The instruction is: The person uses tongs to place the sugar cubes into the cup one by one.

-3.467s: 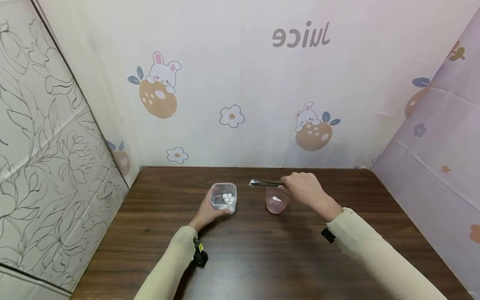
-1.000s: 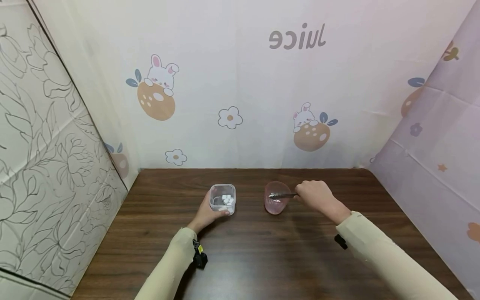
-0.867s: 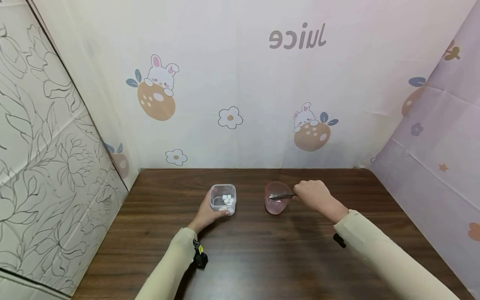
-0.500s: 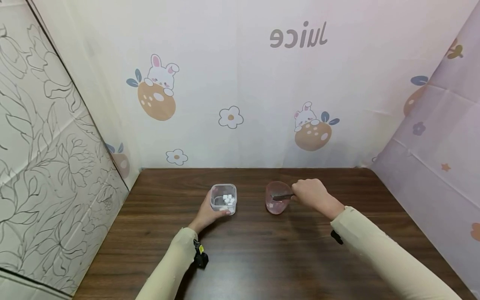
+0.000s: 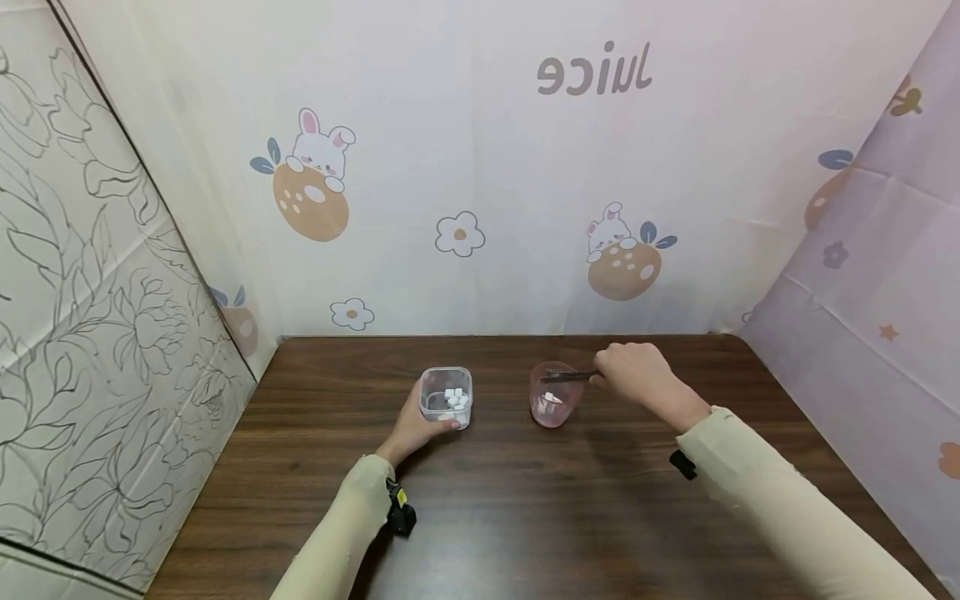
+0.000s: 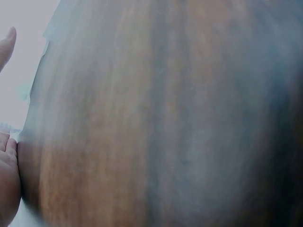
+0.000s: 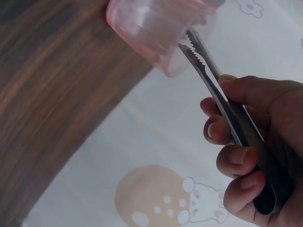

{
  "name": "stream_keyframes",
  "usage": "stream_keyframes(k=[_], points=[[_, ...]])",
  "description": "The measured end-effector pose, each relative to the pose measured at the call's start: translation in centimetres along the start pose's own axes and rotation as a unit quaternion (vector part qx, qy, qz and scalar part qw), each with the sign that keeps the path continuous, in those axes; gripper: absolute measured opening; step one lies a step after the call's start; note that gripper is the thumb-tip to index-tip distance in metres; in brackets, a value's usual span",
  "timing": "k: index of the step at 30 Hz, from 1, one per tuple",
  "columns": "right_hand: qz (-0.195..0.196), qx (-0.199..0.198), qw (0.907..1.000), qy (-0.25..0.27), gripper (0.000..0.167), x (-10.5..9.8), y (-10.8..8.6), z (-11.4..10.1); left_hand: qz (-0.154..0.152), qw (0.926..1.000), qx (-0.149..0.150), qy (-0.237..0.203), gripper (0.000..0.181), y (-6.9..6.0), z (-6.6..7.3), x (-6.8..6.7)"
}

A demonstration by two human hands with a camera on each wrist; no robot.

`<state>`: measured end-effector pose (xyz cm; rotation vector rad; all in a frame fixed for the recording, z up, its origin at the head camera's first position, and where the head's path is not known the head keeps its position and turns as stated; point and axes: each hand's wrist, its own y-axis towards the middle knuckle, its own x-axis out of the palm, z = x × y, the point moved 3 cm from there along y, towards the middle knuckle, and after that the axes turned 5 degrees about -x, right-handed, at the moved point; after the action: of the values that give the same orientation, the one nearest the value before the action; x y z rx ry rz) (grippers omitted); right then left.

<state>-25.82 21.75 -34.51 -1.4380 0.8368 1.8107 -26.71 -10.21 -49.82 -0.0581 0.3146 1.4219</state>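
My left hand grips a clear square plastic container at its left and near sides. Several small white cubes lie inside it. Right of it stands a pink translucent cup with a few white pieces in its bottom. My right hand holds metal tongs, whose tips are over the cup's mouth. In the right wrist view, thumb and fingers wrap the tongs; their serrated tips stand slightly apart, with nothing visible between them. The left wrist view shows mostly blurred wood and part of the left hand.
Both things stand toward the back of a dark wooden table. A printed cloth backdrop rises behind the table's back edge, with more patterned sheets at the left and right.
The tongs, earlier left of the cup with a white cube at their tips, moved right and down into the cup. Now the tips are higher and show no cube. The left hand stays put.
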Motion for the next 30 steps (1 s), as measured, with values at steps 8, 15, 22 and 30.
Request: stream_keyframes(k=[8, 15, 22, 30], points=[[0.025, 0.015, 0.9995, 0.01, 0.034, -1.3, 0.1, 0.0, 0.016, 0.9998, 0.0, 0.013, 0.101, 1.0, -3.1, 0.3], [0.041, 0.013, 0.999, 0.013, 0.03, -1.8, 0.4, -0.4, 0.004, 1.0, 0.002, 0.003, 0.101, 0.8, -2.3, 0.3], [0.063, 0.002, 0.9979, 0.01, 0.025, -2.0, 0.8, -1.4, 0.013, 0.9996, -0.011, 0.023, 0.104, 1.3, -3.9, 0.5], [0.068, -0.006, 0.9976, 0.013, 0.015, -1.5, 1.6, -2.5, 0.015, 0.9995, -0.019, 0.022, 0.104, 1.2, -4.0, 0.4]])
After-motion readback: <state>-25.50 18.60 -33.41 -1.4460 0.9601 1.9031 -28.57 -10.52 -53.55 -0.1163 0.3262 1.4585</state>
